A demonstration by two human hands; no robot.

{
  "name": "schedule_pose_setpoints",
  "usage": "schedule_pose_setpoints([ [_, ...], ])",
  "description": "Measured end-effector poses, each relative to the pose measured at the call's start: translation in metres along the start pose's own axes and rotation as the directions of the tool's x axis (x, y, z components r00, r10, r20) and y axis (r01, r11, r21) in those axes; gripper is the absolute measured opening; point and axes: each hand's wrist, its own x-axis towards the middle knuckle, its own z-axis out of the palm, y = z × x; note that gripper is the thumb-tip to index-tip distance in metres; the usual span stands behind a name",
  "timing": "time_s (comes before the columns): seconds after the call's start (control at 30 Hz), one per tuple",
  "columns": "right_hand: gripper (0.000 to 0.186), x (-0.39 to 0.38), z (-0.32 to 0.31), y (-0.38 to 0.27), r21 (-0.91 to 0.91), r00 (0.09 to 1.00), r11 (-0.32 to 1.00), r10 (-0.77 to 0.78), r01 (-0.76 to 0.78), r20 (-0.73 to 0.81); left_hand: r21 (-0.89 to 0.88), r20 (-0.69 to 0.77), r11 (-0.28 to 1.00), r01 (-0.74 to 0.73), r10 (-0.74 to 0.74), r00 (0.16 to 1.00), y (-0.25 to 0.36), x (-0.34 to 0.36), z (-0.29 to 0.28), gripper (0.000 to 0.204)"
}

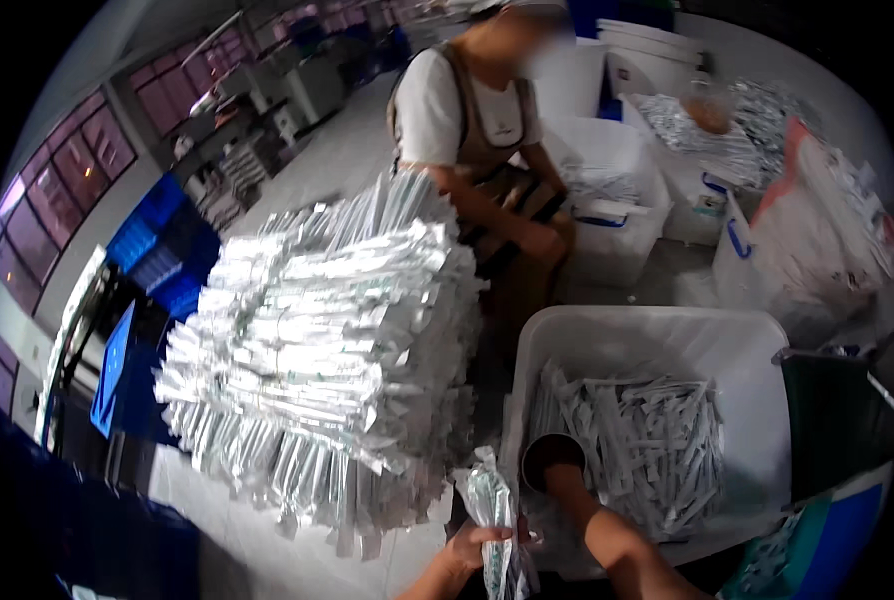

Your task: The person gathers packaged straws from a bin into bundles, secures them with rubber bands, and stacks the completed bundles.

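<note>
Near the bottom centre, my left hand (470, 545) is closed around a bundle of long, thin silvery-white packets (490, 490), held roughly upright. To its right, my right hand (565, 478) reaches into a dark, round-mouthed thing (539, 452) at the left side of a white plastic bin (657, 325). The fingers of that hand are hidden inside, so what they touch does not show. Many loose thin packets (647, 440) lie in the bin beside it. Left of my hands rises a tall stack of banded packet bundles (317, 320), laid crosswise in layers.
A person in a white shirt and brown apron (442, 110) sits beyond the stack. Behind the bin stand a white tub (617, 240) and a large bag (802, 230). Blue crates (162, 240) are at the left. A dark green container (837, 420) adjoins the bin's right side.
</note>
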Motion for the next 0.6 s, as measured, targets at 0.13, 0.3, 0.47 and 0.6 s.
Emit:
schedule_pose_setpoints([
  [0.13,0.014,-0.015,-0.014,-0.011,0.049,0.975,0.996,0.084,-0.075,-0.204,-0.017,-0.053,0.999,0.034,-0.035,0.998,-0.002,-0.003,-0.004,0.038],
  [0.3,0.014,-0.017,-0.009,-0.010,0.149,0.991,0.986,0.094,-0.080,-0.094,0.112,-0.317,0.992,-0.052,0.085,0.945,-0.015,-0.021,-0.005,0.040],
  [0.47,0.014,-0.011,0.005,-0.005,0.137,0.994,0.988,0.075,-0.064,-0.074,0.228,-0.446,0.973,0.013,0.093,0.890,-0.015,-0.017,-0.024,0.042],
  [0.6,0.015,-0.009,0.007,-0.002,0.133,0.991,0.989,0.082,-0.068,-0.102,0.255,-0.385,0.964,-0.075,0.172,0.907,-0.026,-0.005,-0.072,0.044],
])
